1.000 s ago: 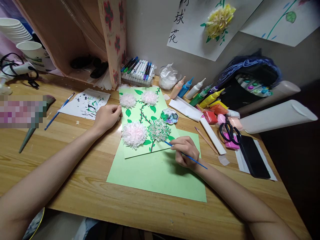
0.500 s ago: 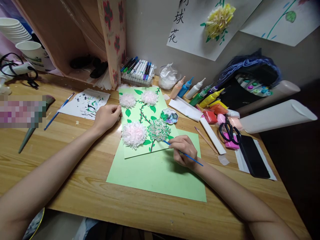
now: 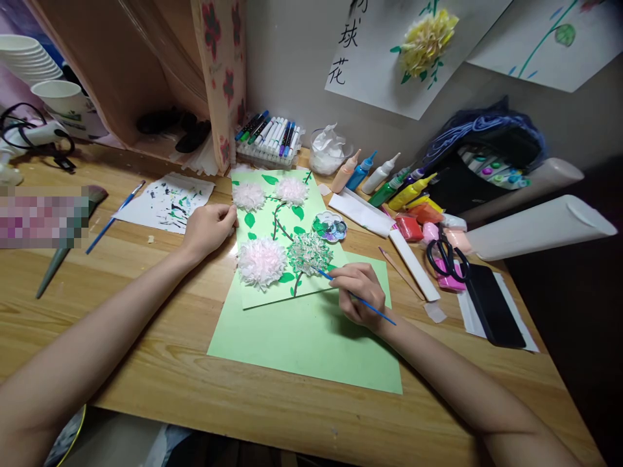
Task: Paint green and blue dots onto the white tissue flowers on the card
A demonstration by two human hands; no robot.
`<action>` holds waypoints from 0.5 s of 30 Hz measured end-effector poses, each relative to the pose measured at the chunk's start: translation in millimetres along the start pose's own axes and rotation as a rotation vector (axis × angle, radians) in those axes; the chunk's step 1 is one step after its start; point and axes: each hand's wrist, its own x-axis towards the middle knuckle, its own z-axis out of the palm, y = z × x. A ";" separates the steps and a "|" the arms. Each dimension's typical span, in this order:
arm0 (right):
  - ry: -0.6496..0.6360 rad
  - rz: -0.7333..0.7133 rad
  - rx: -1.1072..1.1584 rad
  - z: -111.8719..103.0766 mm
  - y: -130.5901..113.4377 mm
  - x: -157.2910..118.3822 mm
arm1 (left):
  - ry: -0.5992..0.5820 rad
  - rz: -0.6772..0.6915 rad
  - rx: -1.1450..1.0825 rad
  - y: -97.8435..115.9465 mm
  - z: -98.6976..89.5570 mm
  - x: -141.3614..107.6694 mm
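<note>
My right hand (image 3: 359, 295) is closed round a thin blue paintbrush (image 3: 372, 307). Its tip touches the lower edge of a green-and-white ruffled flower (image 3: 311, 251) on a light green board (image 3: 263, 295). Three pale pink ruffled flowers, one a large bloom (image 3: 261, 262), sit on the same board among painted green leaves and dark stems. At the board's left edge, my left hand (image 3: 210, 228) has its fingers curled and pinched on the rim. A small flower-shaped paint palette (image 3: 329, 226) with green and purple smears lies at the board's right side.
Under the board lies a green paper sheet (image 3: 302, 350). Paint bottles (image 3: 384, 172), scissors (image 3: 446, 254) and a black phone (image 3: 491, 305) are on the right. To the left are a paint-stained tissue (image 3: 168, 201) and another blue brush (image 3: 114, 217). Markers (image 3: 270, 136) stand behind.
Almost nothing differs. The brush tip stays at the lower edge of the green-and-white flower, and both hands keep their places.
</note>
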 end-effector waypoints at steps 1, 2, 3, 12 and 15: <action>-0.004 -0.012 -0.002 0.2 0.1 -0.1 | -0.001 0.001 0.000 -0.1 0.1 0.0; -0.014 -0.019 -0.009 0.3 0.1 -0.2 | -0.001 0.001 -0.001 -0.1 0.1 0.0; -0.024 -0.023 -0.017 0.4 0.1 -0.3 | -0.002 0.000 0.000 -0.2 0.1 0.1; -0.037 -0.049 -0.020 0.4 -0.7 2.3 | -0.012 -0.011 0.004 2.0 -2.3 -0.9; -0.043 -0.051 0.006 0.5 -0.2 2.6 | -0.015 -0.011 -0.004 3.4 -2.4 -1.2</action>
